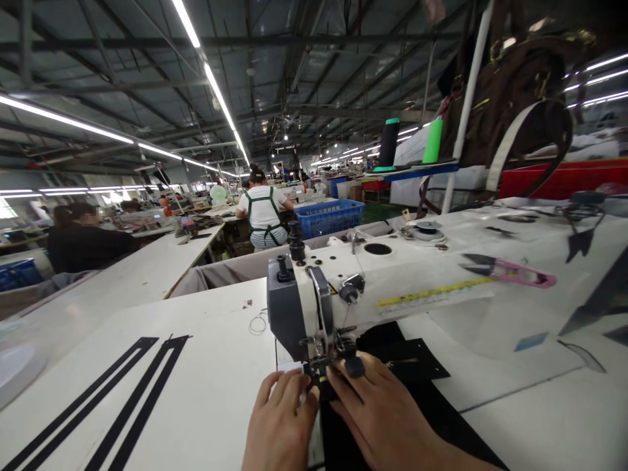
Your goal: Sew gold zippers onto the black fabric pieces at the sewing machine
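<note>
At the needle of a white sewing machine, both my hands work on a black fabric piece. My left hand is to the left of the presser foot, its fingers bent and thumb drawn in, closed at the fabric's edge. The fingertips partly hide what is between them. On the right, my right hand lies over the black fabric with its fingers stretched toward the foot, pressing from above. A flat black panel with a metallic strip shows beyond that hand, under the machine arm.
Black slotted strips lie on the white table at left. Pink-handled thread snips rest on the machine. Thread cones stand behind it. Farther off are a blue basket and a person in a white shirt.
</note>
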Available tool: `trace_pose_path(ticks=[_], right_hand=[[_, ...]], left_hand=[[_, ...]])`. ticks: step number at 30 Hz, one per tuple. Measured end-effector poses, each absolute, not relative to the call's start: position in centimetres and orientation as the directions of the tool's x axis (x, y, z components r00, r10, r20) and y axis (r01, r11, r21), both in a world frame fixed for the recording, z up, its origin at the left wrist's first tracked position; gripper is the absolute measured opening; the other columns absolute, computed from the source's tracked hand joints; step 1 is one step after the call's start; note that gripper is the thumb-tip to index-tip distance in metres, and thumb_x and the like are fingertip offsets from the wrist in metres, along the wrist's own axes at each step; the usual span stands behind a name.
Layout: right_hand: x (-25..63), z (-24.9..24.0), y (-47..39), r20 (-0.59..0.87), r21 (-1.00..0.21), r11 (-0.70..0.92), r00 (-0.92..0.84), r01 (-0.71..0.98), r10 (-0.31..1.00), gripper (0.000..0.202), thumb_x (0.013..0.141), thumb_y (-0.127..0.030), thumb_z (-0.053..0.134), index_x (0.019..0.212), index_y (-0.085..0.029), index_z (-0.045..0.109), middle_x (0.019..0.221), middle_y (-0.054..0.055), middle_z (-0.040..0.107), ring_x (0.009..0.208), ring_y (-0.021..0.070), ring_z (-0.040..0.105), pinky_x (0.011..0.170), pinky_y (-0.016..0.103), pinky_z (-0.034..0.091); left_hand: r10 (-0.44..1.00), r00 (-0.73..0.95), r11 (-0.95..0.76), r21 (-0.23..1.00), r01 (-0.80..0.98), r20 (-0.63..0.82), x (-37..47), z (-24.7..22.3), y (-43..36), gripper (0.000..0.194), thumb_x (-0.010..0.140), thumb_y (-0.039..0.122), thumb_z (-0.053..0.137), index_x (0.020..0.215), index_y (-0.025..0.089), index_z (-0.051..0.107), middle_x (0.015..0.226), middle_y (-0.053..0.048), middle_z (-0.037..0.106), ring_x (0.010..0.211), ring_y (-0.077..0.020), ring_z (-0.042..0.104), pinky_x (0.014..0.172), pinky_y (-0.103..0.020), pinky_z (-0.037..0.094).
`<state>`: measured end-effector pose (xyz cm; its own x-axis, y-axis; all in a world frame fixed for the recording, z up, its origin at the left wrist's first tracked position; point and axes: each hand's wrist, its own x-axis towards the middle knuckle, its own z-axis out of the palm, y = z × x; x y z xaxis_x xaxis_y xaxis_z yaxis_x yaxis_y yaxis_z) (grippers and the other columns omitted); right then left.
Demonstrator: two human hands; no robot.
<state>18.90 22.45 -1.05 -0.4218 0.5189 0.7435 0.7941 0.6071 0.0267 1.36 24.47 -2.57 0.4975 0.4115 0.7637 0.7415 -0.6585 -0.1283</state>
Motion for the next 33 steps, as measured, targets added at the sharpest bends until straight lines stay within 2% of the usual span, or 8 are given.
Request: trace_pose_path(ticks=[3,8,12,15,19,24,30,33], right_hand=[[18.8,-1.6,22.8,0.636,-0.061,0.654,-0.475,0.754,0.608,0.031,0.084,-0.014,0.042,0.110,-0.008,0.057,0.113,0.011,0.061,0.107,0.0236,0.052,0.093,0.037,0.042],[19.0,-1.6,22.7,0.492,-0.224,0.632,-0.474,0.742,0.730,0.035,0.087,-0.018,0.041,0.118,-0.009,0.053,0.123,0.011,0.055,0.117,0.0227,0.045,0.103,0.039,0.034],[19.2,-1.0,22.8,0.410,-0.226,0.615,-0.499,0.755,0.763,0.037,0.088,-0.022,0.041,0.121,-0.008,0.050,0.128,0.014,0.050,0.120,0.0232,0.042,0.106,0.039,0.030],[19.3,-0.9,23.0,0.395,-0.180,0.629,-0.530,0.756,0.750,0.037,0.089,-0.022,0.041,0.121,-0.006,0.050,0.128,0.016,0.049,0.119,0.0241,0.043,0.106,0.039,0.031],[19.3,-1.5,23.1,0.419,-0.150,0.638,-0.536,0.755,0.733,0.035,0.088,-0.020,0.042,0.120,-0.006,0.051,0.126,0.015,0.051,0.118,0.0241,0.044,0.105,0.039,0.032],[19.2,-2.1,23.4,0.495,-0.176,0.652,-0.506,0.737,0.706,0.034,0.086,-0.014,0.040,0.118,-0.011,0.053,0.122,0.011,0.055,0.114,0.0238,0.048,0.101,0.041,0.037],[19.3,-1.2,23.7,0.456,-0.217,0.673,-0.536,0.707,0.710,0.027,0.084,-0.009,0.039,0.104,-0.013,0.057,0.114,0.011,0.059,0.109,0.0228,0.051,0.097,0.041,0.042],[19.3,-0.8,23.5,0.459,-0.248,0.676,-0.530,0.695,0.713,0.028,0.083,-0.009,0.039,0.106,-0.013,0.055,0.113,0.010,0.059,0.107,0.0223,0.052,0.096,0.041,0.042]], left_hand=[[0.412,0.564,-0.662,-0.191,0.725,0.715,1.3,-1.7,24.0,0.036,0.093,0.018,0.027,0.086,0.020,0.062,0.091,-0.003,0.067,0.091,-0.0181,0.058,0.085,-0.034,0.035],[0.480,0.607,-0.677,-0.172,0.716,0.634,1.0,-1.1,23.8,0.042,0.095,0.021,0.021,0.093,0.019,0.062,0.093,-0.002,0.067,0.091,-0.0162,0.058,0.089,-0.036,0.033],[0.456,0.664,-0.701,-0.220,0.678,0.592,0.6,-1.3,24.2,0.045,0.096,0.023,0.017,0.098,0.020,0.063,0.096,-0.003,0.066,0.092,-0.0166,0.058,0.090,-0.037,0.032],[0.443,0.701,-0.724,-0.237,0.647,0.559,0.4,-1.1,24.4,0.040,0.095,0.022,0.021,0.102,0.020,0.061,0.099,-0.003,0.066,0.094,-0.0162,0.058,0.091,-0.036,0.032],[0.405,0.666,-0.741,-0.201,0.640,0.627,1.1,-0.6,24.5,0.036,0.094,0.021,0.028,0.090,0.018,0.063,0.090,-0.002,0.067,0.088,-0.0156,0.059,0.089,-0.034,0.034],[0.450,0.630,-0.742,-0.129,0.658,0.633,1.8,-0.5,24.5,0.032,0.093,0.018,0.030,0.084,0.017,0.061,0.083,-0.003,0.066,0.082,-0.0163,0.061,0.085,-0.036,0.040],[0.539,0.612,-0.722,-0.056,0.690,0.579,1.5,-1.1,24.4,0.017,0.088,0.012,0.043,0.082,0.016,0.058,0.086,-0.005,0.065,0.084,-0.0180,0.060,0.086,-0.040,0.043],[0.536,0.601,-0.726,-0.040,0.687,0.593,1.5,-1.3,24.5,0.016,0.086,0.009,0.045,0.079,0.016,0.057,0.085,-0.004,0.064,0.082,-0.0176,0.060,0.086,-0.040,0.043]])
